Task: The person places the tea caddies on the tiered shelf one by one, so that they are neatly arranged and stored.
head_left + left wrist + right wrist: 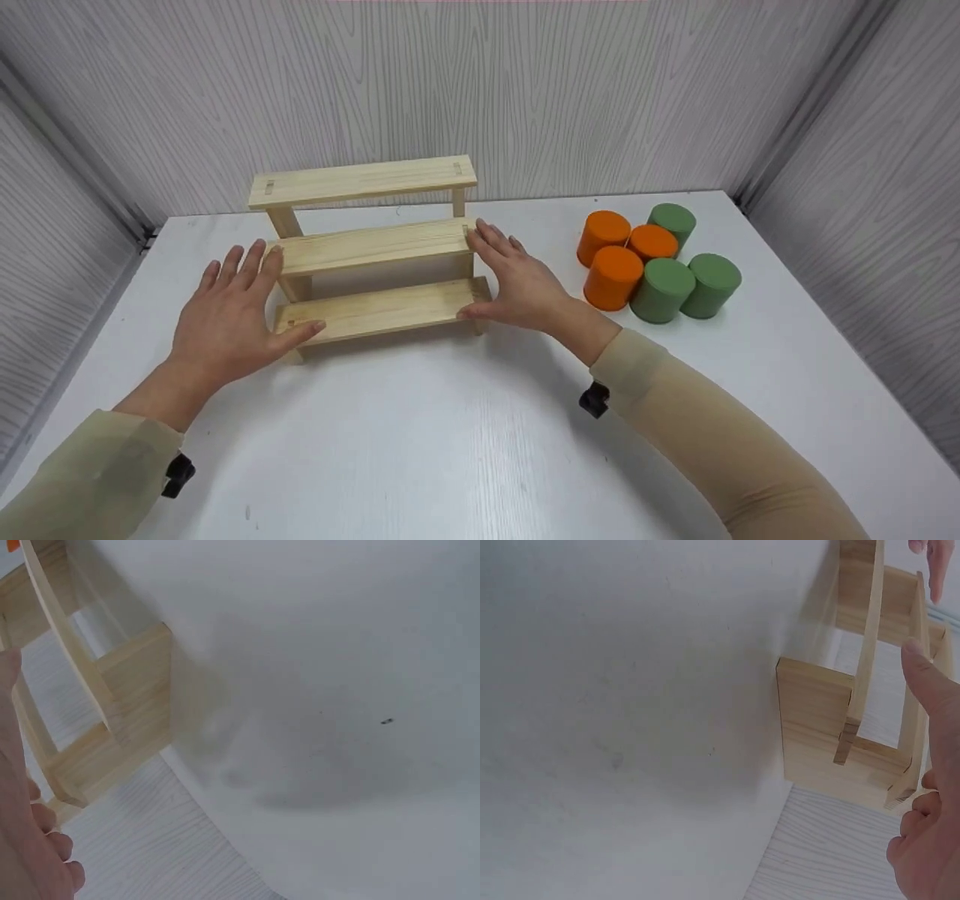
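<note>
A three-tier stepped shelf of pale wood [375,246] stands on the white table. My left hand [229,322] is at its left end, fingers spread and straight, thumb reaching over the bottom board. At the right end is my right hand [525,289], fingers extended near the middle board and thumb by the bottom board. In the left wrist view the left hand [30,795] lies along the shelf's side [139,682]. The right wrist view has the right hand [934,787] beside the other side panel [817,716]. Whether either hand presses on the wood is hard to tell.
Right of the shelf, three orange cylinders [613,277] and three green cylinders [664,291] stand grouped together on the white table [420,450]. Wood-grain panels [525,97] wall the table's back and both sides.
</note>
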A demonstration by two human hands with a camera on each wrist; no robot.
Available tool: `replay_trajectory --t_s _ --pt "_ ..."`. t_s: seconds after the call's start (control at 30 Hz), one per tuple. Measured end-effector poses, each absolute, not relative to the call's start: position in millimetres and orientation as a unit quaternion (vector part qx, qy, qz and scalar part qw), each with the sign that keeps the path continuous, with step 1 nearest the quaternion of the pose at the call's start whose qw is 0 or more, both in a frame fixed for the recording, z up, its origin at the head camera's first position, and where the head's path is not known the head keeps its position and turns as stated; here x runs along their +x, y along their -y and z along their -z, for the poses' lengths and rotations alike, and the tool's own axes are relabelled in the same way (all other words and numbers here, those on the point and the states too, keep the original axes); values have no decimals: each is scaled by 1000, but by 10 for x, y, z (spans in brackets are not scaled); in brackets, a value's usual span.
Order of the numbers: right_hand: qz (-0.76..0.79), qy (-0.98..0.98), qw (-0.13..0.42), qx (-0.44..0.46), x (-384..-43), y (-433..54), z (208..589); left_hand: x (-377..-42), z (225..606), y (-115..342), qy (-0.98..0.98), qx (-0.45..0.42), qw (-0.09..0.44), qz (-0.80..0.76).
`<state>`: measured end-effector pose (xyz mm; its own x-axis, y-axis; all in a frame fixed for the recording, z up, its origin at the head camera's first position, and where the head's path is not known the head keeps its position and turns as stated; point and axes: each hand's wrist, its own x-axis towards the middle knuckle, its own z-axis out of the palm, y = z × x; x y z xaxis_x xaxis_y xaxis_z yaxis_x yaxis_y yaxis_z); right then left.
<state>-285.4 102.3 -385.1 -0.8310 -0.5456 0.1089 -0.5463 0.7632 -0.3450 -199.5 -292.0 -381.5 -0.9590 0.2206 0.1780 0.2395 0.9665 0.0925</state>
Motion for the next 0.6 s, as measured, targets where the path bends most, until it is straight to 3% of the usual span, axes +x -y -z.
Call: replay_trajectory --t_s 0.6 --pt "-174 937 26 302 -2872 -1023 3968 -2012 3869 2962 989 -122 68 48"
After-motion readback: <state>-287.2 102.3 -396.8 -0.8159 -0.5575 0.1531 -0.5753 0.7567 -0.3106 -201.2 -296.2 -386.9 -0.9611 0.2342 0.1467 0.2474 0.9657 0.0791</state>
